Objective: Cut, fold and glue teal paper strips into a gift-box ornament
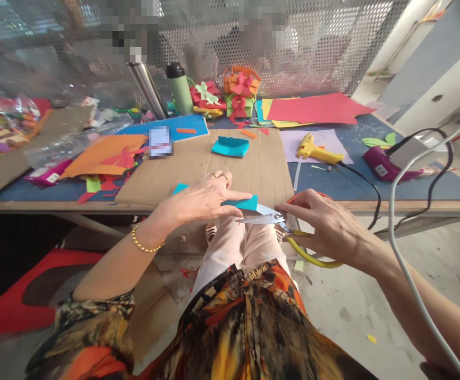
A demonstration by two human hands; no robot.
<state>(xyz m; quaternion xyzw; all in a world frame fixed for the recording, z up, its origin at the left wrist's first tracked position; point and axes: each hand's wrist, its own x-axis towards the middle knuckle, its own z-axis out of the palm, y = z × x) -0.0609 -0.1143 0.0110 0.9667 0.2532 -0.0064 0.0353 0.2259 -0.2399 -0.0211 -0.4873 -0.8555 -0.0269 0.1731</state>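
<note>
At the brown cardboard sheet (265,163)'s front edge, my left hand (200,198) pinches a turquoise paper strip (249,203), likely light, crease-prone and best gripped flat near the cutting end; my right hand (328,227) holds red-and-yellow-handled metal scissors (279,217), blades apart.

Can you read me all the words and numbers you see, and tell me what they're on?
No words or numbers can be read.
White label on the left magenta thing: too small and blurred.
Pale label on the right magenta thing: also too small.
Phone: blocked out by big squares.
</note>
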